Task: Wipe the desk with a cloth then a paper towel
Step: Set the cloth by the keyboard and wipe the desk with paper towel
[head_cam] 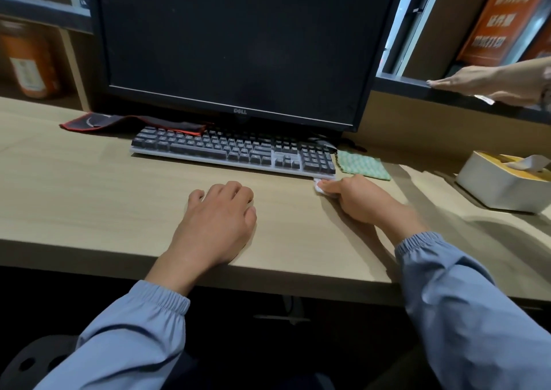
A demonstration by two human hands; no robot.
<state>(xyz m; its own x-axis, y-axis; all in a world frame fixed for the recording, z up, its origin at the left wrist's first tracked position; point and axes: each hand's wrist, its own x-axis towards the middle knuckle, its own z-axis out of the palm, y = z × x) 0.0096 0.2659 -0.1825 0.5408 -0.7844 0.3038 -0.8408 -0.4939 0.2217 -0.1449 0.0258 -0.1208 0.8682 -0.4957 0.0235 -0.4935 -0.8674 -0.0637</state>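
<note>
Paper-towel step, I judge: right hand (357, 200) pinches wadded paper towel (319, 187) on desk (89, 195), near right end of keyboard (232, 151); left hand (217, 219) rests loose, empty. Green cloth (362, 164) lies aside. Next: sweep it across bare desk.

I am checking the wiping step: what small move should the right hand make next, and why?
Probably drag the paper towel toward the front edge of the desk: the right hand pinches it beside the keyboard, and the green cloth lies aside.
</note>
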